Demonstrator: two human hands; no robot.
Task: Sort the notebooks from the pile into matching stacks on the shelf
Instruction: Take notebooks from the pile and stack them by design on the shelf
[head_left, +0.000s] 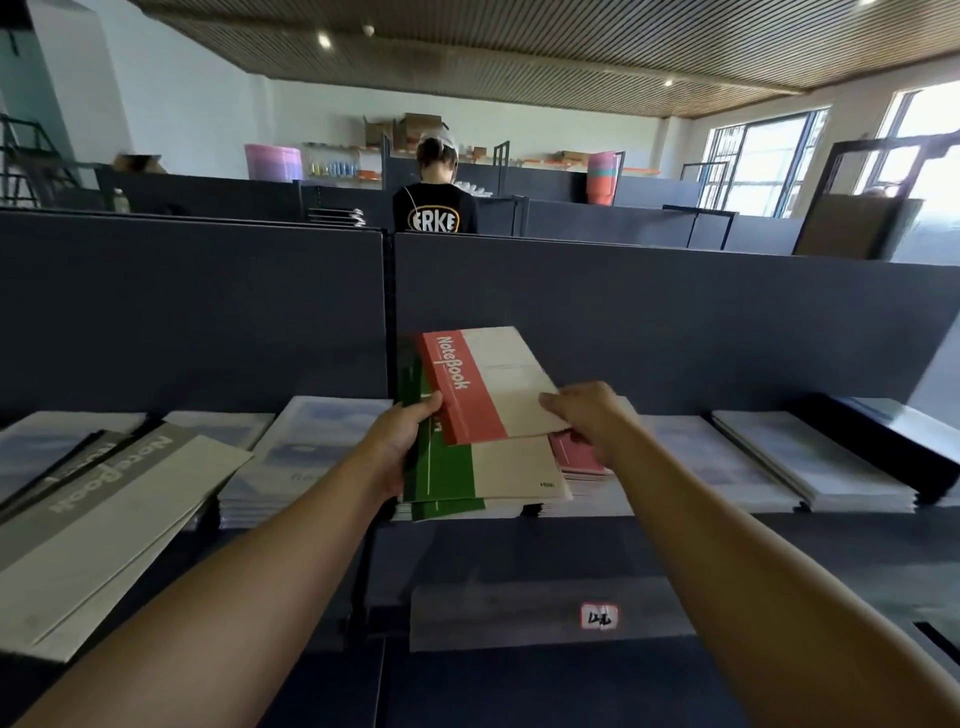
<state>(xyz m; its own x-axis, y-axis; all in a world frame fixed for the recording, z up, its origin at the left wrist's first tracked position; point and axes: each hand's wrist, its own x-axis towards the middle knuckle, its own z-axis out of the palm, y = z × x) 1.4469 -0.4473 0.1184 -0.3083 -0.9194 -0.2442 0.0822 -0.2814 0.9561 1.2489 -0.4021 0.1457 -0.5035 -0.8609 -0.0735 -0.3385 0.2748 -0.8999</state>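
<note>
A red-and-cream notebook (483, 384) is lifted at a tilt above the pile in the middle of the shelf. My right hand (587, 413) pinches its right edge. My left hand (400, 441) grips the left side of a bundle of green-and-cream notebooks (467, 473) under it, thumb on top. Another red notebook (574, 457) peeks out beneath my right hand. A grey-and-cream notebook stack (109, 499) lies on the shelf at the left.
Stacks of pale blue-white notebooks (306, 452) (810, 467) line the shelf on both sides of the pile. A dark partition (675, 332) rises behind the shelf. A person in a black shirt (435, 208) stands beyond it. A labelled shelf edge (600, 616) is below.
</note>
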